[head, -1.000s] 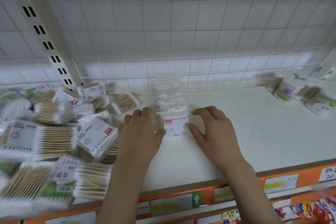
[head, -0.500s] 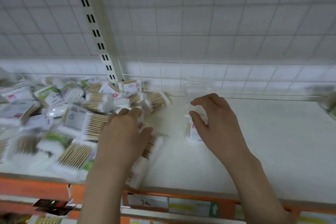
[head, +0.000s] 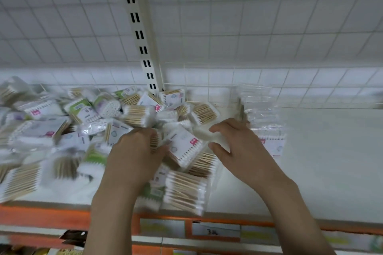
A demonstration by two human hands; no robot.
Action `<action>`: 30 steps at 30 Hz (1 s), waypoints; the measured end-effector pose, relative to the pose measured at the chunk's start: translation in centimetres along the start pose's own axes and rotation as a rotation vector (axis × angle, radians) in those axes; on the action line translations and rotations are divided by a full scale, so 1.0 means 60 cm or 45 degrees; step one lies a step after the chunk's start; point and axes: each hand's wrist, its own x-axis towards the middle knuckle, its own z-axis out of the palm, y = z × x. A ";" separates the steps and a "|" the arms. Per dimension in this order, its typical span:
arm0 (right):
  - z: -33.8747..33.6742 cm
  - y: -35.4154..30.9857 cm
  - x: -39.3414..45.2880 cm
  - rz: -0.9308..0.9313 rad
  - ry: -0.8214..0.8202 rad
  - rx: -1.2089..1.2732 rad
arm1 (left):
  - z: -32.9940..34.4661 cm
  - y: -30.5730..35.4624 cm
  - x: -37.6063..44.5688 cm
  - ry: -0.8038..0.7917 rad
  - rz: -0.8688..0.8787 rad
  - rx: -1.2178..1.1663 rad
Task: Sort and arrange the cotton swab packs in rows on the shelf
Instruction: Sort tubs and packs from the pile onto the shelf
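1. The left hand [head: 132, 157] is over the loose heap of cotton swab packs [head: 87, 122], which fills the shelf [head: 331, 161] from 9 to 12 o'clock. Its fingers curl down into the packs near the middle; I cannot tell if they grip one pack or only press on it.
2. The right hand [head: 238, 151] is at about 2 o'clock from the left hand. Its thumb and fingers are curled, and something pale and blurred lies between them. It seems to be a pack, but I cannot say this for sure.
3. The white-label pack [head: 184, 147] lies between both hands, touching other packs under it.
4. The started row [head: 263, 122] stands at 1 o'clock, behind the right hand, running back to the wire fence [head: 217, 97].
5. In my judgement the step is to take one matching pack from the heap. It is better to lift it straight up, because the neighbours lean on each other and can slide.
6. The packs at 6 o'clock lie close to the shelf's front edge [head: 269, 221], so a push toward the person could drop them.
7. Open room is at 3 o'clock, where the shelf is bare.
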 end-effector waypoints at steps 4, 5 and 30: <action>0.018 -0.008 0.000 0.115 -0.178 -0.011 | 0.006 -0.010 0.027 -0.007 0.188 -0.010; 0.021 -0.009 -0.004 0.144 -0.220 -0.003 | 0.010 -0.008 0.034 -0.038 0.228 -0.019; 0.058 -0.018 -0.035 0.633 -0.144 0.252 | 0.045 -0.003 0.107 -0.526 0.796 0.052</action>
